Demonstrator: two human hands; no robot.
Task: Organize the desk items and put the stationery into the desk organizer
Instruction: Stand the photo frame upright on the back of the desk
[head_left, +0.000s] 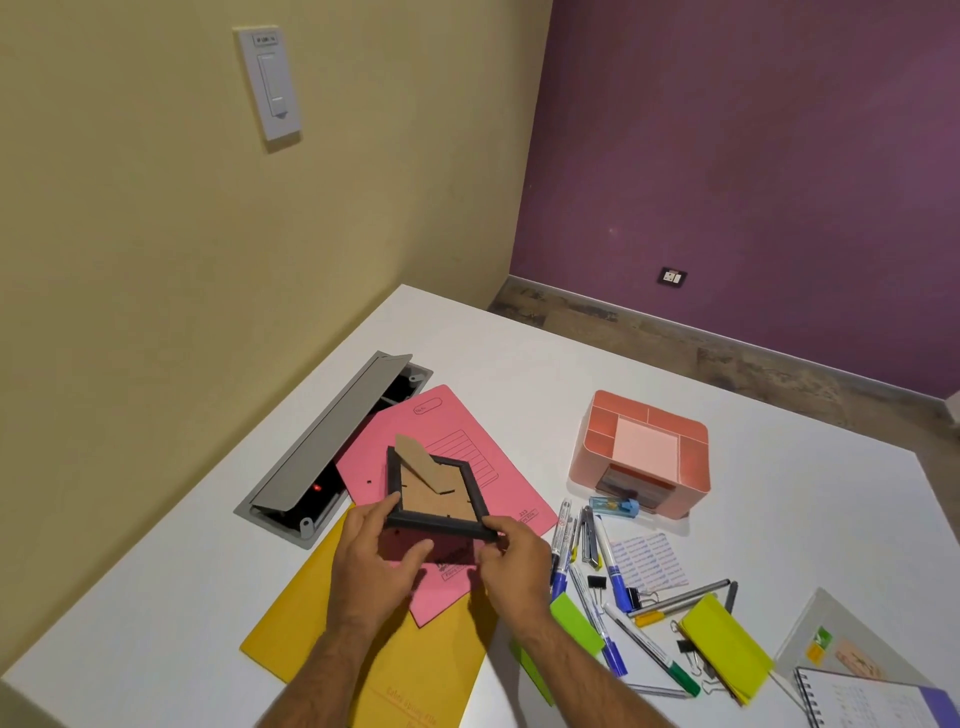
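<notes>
Both hands grip one black picture frame (436, 491), back side up, cardboard stand raised, above two folders: one pink folder (457, 441), one yellow folder (332, 623). Left hand (369, 561) pinches the near-left corner; right hand (511, 564) pinches the near-right corner. One pink desk organizer (644, 452) stands toward the tabletop's far right edge; loose markers (613, 566) lie near it.

Little print here can be read for certain. The yellow folder (332, 639) carries a line of red print near its lower edge that seems to end in "File"; the words before it are too blurred to tell. The pink folder (467, 431) has a small outlined label at its top corner, ruled form lines and a stamp near its right edge, all illegible. The wall switch plate (270, 83) bears a small dark label, also unreadable.
</notes>
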